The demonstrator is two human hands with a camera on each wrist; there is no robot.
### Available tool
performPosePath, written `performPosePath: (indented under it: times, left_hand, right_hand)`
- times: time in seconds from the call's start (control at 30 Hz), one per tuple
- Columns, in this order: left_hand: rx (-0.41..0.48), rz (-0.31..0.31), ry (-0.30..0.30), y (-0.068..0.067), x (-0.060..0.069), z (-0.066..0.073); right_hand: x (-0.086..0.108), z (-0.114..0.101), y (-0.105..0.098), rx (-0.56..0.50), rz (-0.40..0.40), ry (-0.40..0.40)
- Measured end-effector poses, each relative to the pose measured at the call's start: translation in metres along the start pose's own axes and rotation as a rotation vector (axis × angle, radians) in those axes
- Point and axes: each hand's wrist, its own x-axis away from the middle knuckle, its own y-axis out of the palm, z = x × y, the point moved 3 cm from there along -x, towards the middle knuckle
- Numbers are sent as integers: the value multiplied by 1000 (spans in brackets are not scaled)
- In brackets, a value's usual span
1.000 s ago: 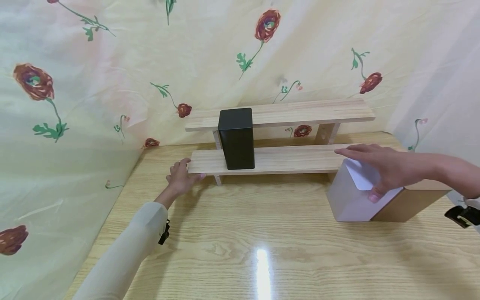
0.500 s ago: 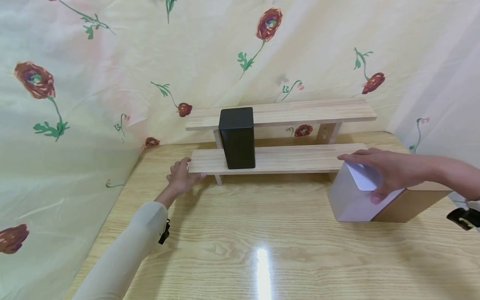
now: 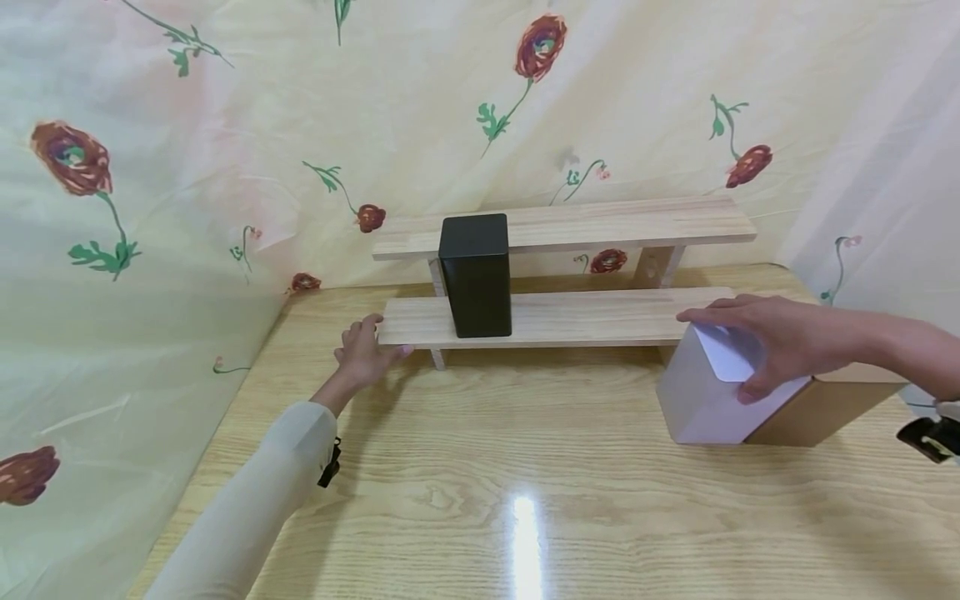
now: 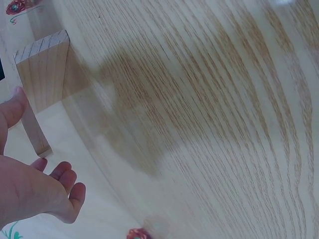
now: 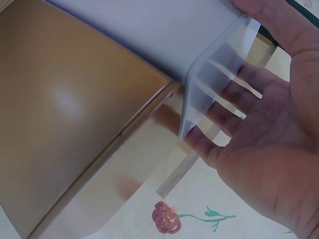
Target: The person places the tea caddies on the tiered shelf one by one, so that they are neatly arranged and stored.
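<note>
At the left end of a two-tier wooden shelf [image 3: 592, 317], the left hand [image 3: 363, 357] grips the lower board, thumb along its front edge and fingers round the end. The left wrist view has this hand [image 4: 37, 191] beside the board's end [image 4: 34, 124]. A white box [image 3: 705, 400] stands at the right end of the shelf, and the right hand [image 3: 783, 346] spans its top, thumb on the near side. In the right wrist view, fingers of the right hand [image 5: 279, 114] lie round the far side of the white box [image 5: 159, 30].
A tall black box [image 3: 482, 292] stands upright on the lower board, left of its middle. Touching the white box on the right is a brown box [image 3: 825, 408]. Flower-patterned cloth [image 3: 420, 108] hangs behind and beside the wooden table [image 3: 450, 467].
The right hand has closed a little more on the white box, its thumb and fingers shifting slightly. The left hand keeps its hold on the board, and the boxes stand where they were.
</note>
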Motion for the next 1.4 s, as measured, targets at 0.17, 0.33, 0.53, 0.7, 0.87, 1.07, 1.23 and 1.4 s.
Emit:
performPosePath:
  times: [0.17, 0.33, 0.53, 0.7, 0.87, 1.07, 1.23, 1.4]
  left_hand:
    - [-2, 5, -6, 1, 1, -1]
    - [-2, 6, -9, 1, 1, -1]
    - [-2, 4, -7, 1, 2, -1]
    - [-4, 3, -10, 1, 1, 0]
    - [-5, 5, -17, 0, -1, 0]
    - [-7, 1, -6, -2, 0, 2]
    - [-13, 0, -6, -2, 0, 1]
    - [-20, -5, -5, -2, 0, 0]
  right_hand:
    - [-1, -2, -1, 28, -1, 17]
    - [-3, -6, -6, 41, -3, 23]
    - [-7, -12, -11, 21, -1, 20]
    - [-10, -16, -18, 21, -18, 24]
    - [-15, -22, -31, 40, -31, 21]
    - [-24, -31, -49, 14, -63, 57]
    - [-32, -39, -59, -20, -60, 21]
    - [-37, -45, -63, -72, -91, 45]
